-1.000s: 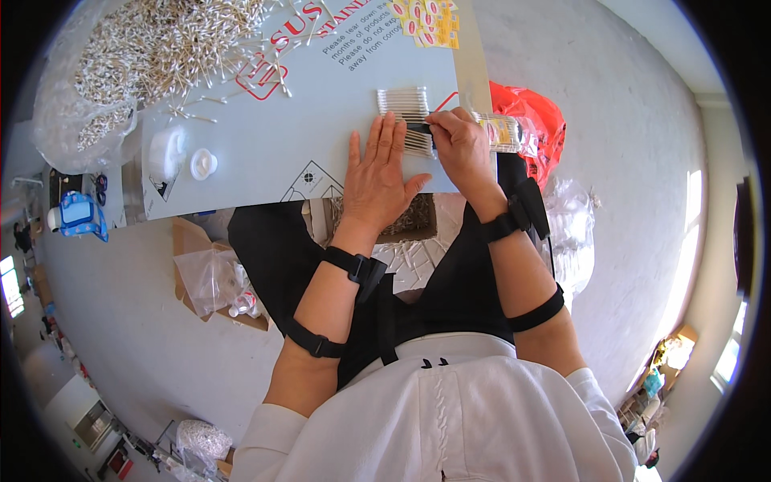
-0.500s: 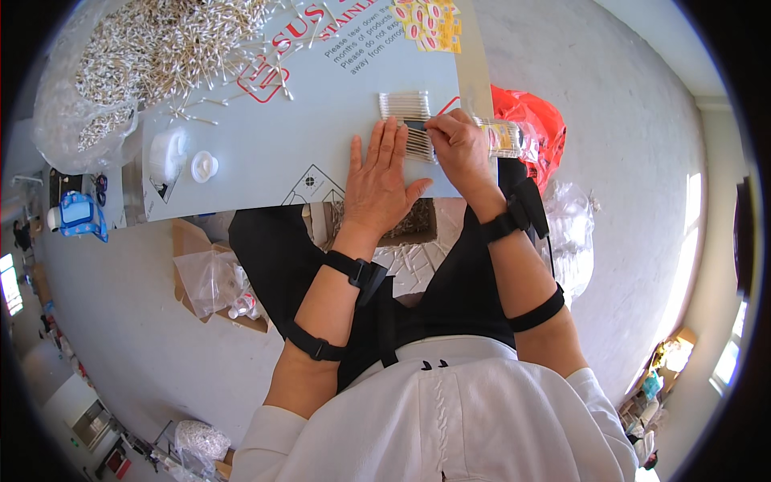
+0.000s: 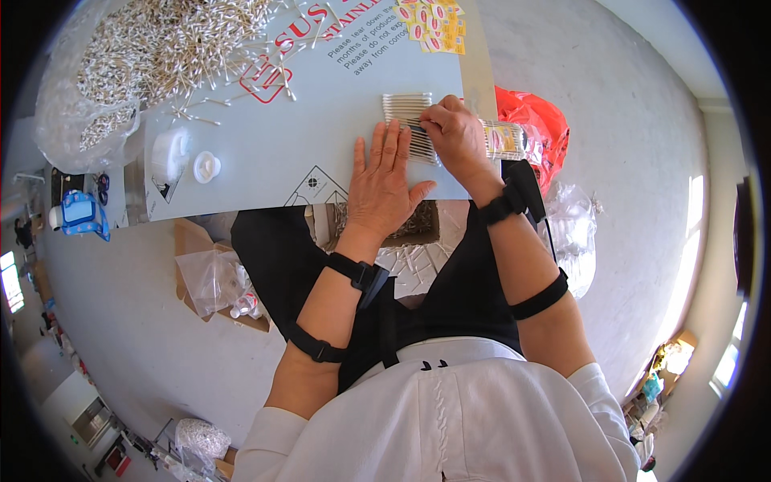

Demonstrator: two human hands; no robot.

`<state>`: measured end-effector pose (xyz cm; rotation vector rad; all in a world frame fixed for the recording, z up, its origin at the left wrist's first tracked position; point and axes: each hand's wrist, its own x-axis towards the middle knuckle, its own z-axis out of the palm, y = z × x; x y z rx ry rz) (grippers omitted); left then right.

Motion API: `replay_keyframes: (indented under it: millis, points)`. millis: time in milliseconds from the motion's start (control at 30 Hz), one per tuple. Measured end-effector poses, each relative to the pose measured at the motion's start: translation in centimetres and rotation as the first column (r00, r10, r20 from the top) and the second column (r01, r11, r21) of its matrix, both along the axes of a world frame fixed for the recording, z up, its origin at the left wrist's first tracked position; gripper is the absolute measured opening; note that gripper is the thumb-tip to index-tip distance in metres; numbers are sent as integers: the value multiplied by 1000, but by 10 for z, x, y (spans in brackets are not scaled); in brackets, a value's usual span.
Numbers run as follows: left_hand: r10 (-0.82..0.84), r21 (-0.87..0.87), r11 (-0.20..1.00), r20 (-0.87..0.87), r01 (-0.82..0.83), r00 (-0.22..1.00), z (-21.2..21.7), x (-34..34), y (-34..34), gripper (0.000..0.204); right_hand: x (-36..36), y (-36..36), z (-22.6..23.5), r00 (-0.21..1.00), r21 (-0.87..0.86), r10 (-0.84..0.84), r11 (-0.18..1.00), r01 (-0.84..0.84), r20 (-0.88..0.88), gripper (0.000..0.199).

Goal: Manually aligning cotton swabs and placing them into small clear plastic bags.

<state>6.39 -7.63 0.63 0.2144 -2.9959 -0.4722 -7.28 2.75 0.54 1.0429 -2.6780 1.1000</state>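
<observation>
A row of cotton swabs (image 3: pixel 407 104) lies side by side on the grey sheet-covered table (image 3: pixel 265 153). My left hand (image 3: pixel 377 193) rests flat, fingers stretched out, with its fingertips at the left ends of the swabs. Over the right part of the row, my right hand (image 3: pixel 458 140) is closed in a pinch; what is between its fingertips is too small to make out. A dark patch shows among the swabs beside that pinch. Close to the right hand, at the table's right edge, are clear-wrapped packs of swabs (image 3: pixel 503 140) with yellow labels.
A big heap of loose swabs (image 3: pixel 177 48) spills from a clear bag at the far left. Yellow-and-red cards (image 3: pixel 434 28) lie at the far right. A small white tub (image 3: pixel 206 167) stands left. A red bag (image 3: pixel 538 120) hangs beyond the right edge; an open box (image 3: pixel 419 225) sits below.
My right hand has shifted slightly left and away from me over the swab row, still pinched. My left hand stays nearly in place, flat on the table.
</observation>
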Motion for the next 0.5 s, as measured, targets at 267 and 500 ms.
replay_keyframes:
  millis: [267,500]
  points:
    - [-17,46,999,-73,21,997,-1,-2,-2,91,3,3,1,997,-7,39,999,-39,71,2]
    - [-59,33,998,2,59,998,2,-4,-6,87,-14,-5,3,987,-151,-5,988,29,161,7]
